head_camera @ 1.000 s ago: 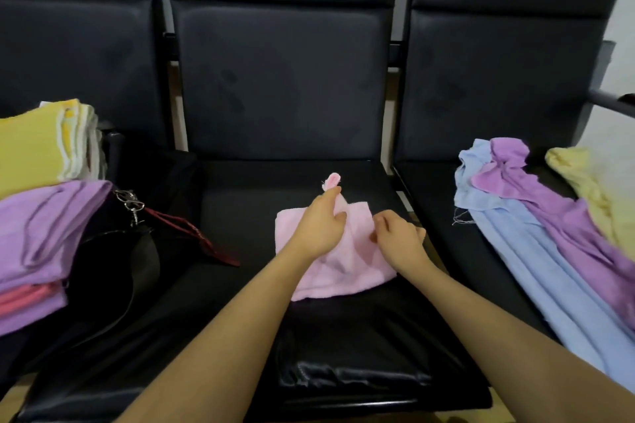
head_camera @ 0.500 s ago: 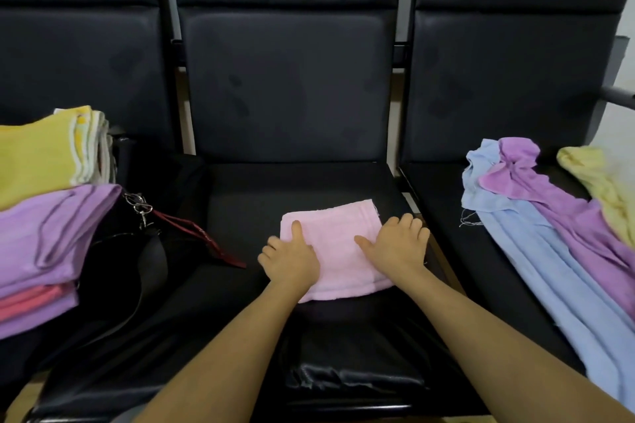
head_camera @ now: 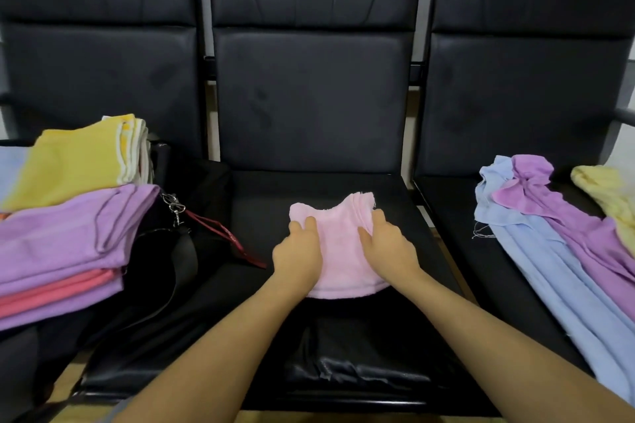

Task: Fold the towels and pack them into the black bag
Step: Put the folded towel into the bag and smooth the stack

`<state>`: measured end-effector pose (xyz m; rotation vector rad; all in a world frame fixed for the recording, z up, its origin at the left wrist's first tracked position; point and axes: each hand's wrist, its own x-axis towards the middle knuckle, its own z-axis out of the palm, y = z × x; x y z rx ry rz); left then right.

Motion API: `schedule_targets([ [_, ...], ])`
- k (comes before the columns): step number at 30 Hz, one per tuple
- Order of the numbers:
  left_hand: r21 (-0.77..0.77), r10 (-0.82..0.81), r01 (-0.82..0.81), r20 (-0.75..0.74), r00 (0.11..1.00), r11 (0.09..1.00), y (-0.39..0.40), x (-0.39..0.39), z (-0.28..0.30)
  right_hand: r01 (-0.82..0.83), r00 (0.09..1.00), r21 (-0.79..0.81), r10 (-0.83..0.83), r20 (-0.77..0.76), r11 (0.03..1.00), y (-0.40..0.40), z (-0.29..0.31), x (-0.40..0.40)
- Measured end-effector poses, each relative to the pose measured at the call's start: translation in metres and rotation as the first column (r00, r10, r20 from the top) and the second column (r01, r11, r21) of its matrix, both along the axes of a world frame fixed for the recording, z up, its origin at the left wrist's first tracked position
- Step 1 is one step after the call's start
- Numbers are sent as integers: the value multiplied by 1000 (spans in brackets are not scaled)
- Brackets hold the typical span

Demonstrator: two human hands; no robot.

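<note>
Head view shows us the pink towel (head_camera: 338,251) folded small in the middle of the middle seat (head_camera: 395,203). Our left hand (head_camera: 297,257) grips its left side and our right hand (head_camera: 388,252) grips its right side. The black bag (head_camera: 165,251) lies at the seat's left edge, beside the folded towels (head_camera: 68,216). Loose towels (head_camera: 549,233) lie on the right seat.

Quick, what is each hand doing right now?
Left hand: grips the pink towel at its left edge.
Right hand: grips the pink towel's right edge.

black bag (head_camera: 165,251) crowding seat's left, bare seat (head_camera: 343,336) before pink towel (head_camera: 338,251)
</note>
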<state>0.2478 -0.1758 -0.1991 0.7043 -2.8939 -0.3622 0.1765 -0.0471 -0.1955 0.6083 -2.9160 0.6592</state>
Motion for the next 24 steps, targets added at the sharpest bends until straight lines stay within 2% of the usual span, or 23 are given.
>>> schedule_targets([
  [9,-217,21,-52,-141,990,975,-45,39,62,-125,990,-213,107,-95,969,-42,61,33],
  [15,-382,44,-128,-223,974,915,-103,68,106,-204,978,-331,175,-115,921,-101,106,58],
  [24,-396,146,-254,-283,948,882,-221,107,125,-361,933,-342,336,-131,868,-221,138,90],
])
